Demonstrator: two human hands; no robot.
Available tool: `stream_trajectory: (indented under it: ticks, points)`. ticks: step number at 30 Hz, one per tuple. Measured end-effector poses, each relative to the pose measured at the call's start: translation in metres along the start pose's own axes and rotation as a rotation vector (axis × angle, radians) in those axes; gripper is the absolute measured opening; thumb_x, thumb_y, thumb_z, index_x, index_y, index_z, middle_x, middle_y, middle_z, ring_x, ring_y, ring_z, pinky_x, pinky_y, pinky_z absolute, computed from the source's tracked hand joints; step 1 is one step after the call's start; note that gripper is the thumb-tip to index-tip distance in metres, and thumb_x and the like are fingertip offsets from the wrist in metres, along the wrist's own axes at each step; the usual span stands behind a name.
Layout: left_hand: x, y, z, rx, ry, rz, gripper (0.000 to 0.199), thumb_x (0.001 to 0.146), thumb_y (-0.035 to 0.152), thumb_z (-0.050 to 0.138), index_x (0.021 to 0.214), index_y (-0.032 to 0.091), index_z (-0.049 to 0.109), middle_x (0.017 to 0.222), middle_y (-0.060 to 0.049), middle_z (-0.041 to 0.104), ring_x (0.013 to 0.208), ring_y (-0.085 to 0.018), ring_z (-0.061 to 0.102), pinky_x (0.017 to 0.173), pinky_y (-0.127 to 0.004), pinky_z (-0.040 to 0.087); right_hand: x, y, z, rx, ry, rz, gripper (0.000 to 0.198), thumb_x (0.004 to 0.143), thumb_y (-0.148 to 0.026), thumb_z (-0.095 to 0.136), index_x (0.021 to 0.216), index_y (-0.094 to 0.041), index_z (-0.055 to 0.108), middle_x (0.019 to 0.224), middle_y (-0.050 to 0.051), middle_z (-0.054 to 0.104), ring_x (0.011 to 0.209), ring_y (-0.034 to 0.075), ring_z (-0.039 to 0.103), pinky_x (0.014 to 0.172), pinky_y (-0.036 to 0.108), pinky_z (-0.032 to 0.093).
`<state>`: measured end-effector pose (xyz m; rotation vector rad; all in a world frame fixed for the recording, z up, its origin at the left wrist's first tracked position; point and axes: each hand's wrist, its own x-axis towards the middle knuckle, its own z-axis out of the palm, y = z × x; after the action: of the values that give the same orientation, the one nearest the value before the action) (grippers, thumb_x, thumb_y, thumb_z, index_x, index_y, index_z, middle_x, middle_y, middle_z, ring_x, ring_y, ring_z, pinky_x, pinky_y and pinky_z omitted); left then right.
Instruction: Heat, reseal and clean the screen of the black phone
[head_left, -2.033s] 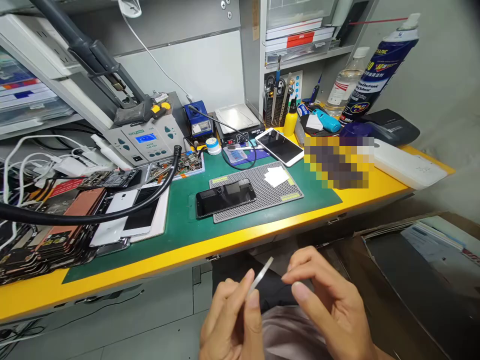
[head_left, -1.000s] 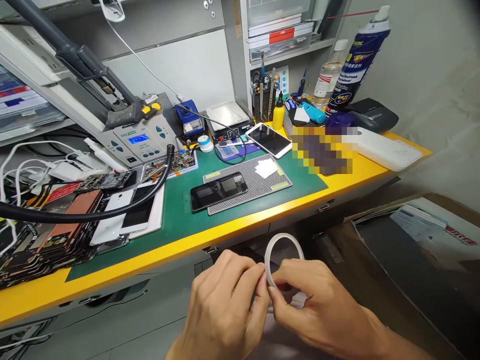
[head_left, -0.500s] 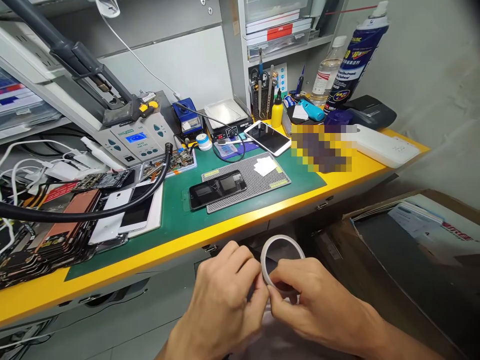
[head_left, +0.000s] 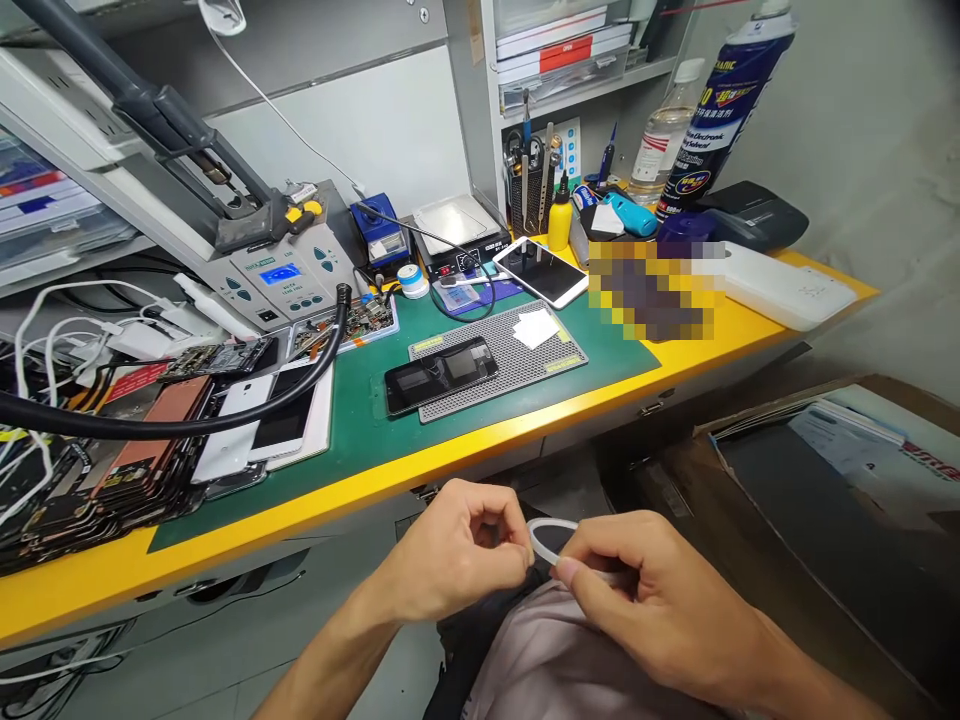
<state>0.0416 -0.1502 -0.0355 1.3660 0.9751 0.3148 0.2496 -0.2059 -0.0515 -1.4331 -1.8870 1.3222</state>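
Below the yellow bench edge, my right hand (head_left: 652, 590) holds a thin, pale ring that looks like a roll of tape (head_left: 550, 527), with thumb and fingers on its near right side. The roll is tilted, so its opening appears as a narrow oval. My left hand (head_left: 469, 545) is closed in a pinch just left of the roll, thumb against fingertips. Whatever is between those fingertips is too small to see. On the bench beyond, a black phone (head_left: 441, 376) lies partly over a grey perforated mat (head_left: 517, 385), with white paper pieces (head_left: 536, 327) beside it.
A white-framed phone (head_left: 544, 272) lies behind the mat. Stacked phone parts (head_left: 154, 450) and a black hose (head_left: 225, 425) occupy the left. A yellow bottle (head_left: 559, 220) and a large spray can (head_left: 724, 120) stand at the back. An open box (head_left: 840, 540) sits right.
The roll has tipped from a nearly round view to a flatter oval. My left hand has turned and lowered slightly, its fingertips still close to the roll. My right hand has shifted right.
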Motion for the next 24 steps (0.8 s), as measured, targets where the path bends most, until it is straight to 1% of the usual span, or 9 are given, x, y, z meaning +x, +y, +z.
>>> stream_trajectory:
  ticks: [3,6,8,9,13,16,19,21,24]
  points:
    - [0.002,0.001,0.0,-0.028,-0.004,-0.013,0.001,0.067,0.019,0.061,0.066,0.018,0.06,0.066,0.002,0.057,0.062,-0.012,0.046,0.056,-0.026,0.035,0.0,0.004,0.0,0.058,0.01,0.081,0.028,0.095,-0.032,0.053,0.074,-0.019,0.064,0.06,-0.005,0.044,0.056,0.01,0.038,0.052,0.025,0.029]
    - [0.002,0.005,0.001,0.012,0.013,-0.02,0.002,0.067,0.017,0.062,0.066,0.018,0.06,0.065,0.003,0.056,0.061,-0.011,0.043,0.055,-0.026,0.033,0.001,0.006,0.0,0.077,0.078,0.115,0.025,0.096,-0.04,0.055,0.1,-0.021,0.071,0.062,-0.006,0.042,0.056,0.012,0.04,0.052,0.024,0.032]
    - [0.002,0.009,0.002,0.051,0.023,-0.015,0.004,0.068,0.016,0.06,0.065,0.018,0.059,0.064,0.004,0.054,0.06,-0.01,0.043,0.054,-0.025,0.033,0.002,0.007,-0.001,0.075,0.098,0.105,0.03,0.096,-0.042,0.056,0.113,-0.023,0.071,0.066,-0.004,0.051,0.06,0.013,0.047,0.053,0.024,0.035]
    - [0.002,0.012,0.003,0.074,0.027,-0.008,0.005,0.067,0.014,0.059,0.065,0.018,0.058,0.064,0.004,0.054,0.06,-0.009,0.043,0.054,-0.024,0.033,0.002,0.007,-0.001,0.082,0.086,0.096,0.031,0.095,-0.042,0.056,0.114,-0.023,0.072,0.069,-0.002,0.058,0.063,0.014,0.051,0.055,0.024,0.038]
    - [0.002,0.024,0.008,0.193,0.057,0.039,0.011,0.064,0.009,0.055,0.064,0.02,0.055,0.064,0.006,0.053,0.06,-0.009,0.044,0.053,-0.023,0.033,0.003,0.006,-0.003,0.183,0.028,0.065,0.028,0.096,-0.039,0.057,0.099,-0.024,0.08,0.087,0.002,0.076,0.078,0.018,0.065,0.066,0.025,0.047]
    - [0.001,0.031,0.011,0.356,0.106,0.094,0.012,0.065,0.009,0.057,0.064,0.021,0.055,0.064,0.006,0.054,0.062,-0.01,0.048,0.054,-0.024,0.034,0.004,0.007,-0.006,0.268,0.044,0.071,0.026,0.095,-0.039,0.061,0.091,-0.023,0.081,0.09,0.002,0.078,0.084,0.019,0.069,0.073,0.025,0.05]
    - [-0.001,0.038,0.008,0.563,0.123,0.147,0.01,0.071,0.013,0.06,0.071,0.024,0.061,0.069,0.005,0.06,0.065,-0.011,0.054,0.056,-0.025,0.038,0.005,0.01,-0.009,0.292,0.075,0.078,0.026,0.094,-0.039,0.062,0.085,-0.022,0.079,0.083,0.001,0.077,0.081,0.018,0.068,0.073,0.024,0.05]
    - [-0.004,0.044,-0.005,0.697,0.158,0.174,0.012,0.078,0.02,0.062,0.086,0.027,0.067,0.081,0.004,0.067,0.074,-0.014,0.059,0.063,-0.027,0.043,0.006,0.012,-0.011,0.301,0.088,0.1,0.027,0.094,-0.041,0.062,0.081,-0.022,0.078,0.078,0.001,0.074,0.077,0.017,0.066,0.072,0.023,0.05]
    - [-0.001,0.054,-0.041,0.891,0.288,0.171,0.026,0.089,0.031,0.056,0.114,0.029,0.064,0.103,-0.001,0.069,0.091,-0.019,0.063,0.081,-0.033,0.048,0.008,0.014,-0.014,0.335,0.137,0.155,0.029,0.092,-0.045,0.064,0.079,-0.022,0.076,0.076,0.0,0.072,0.076,0.017,0.065,0.071,0.022,0.05]
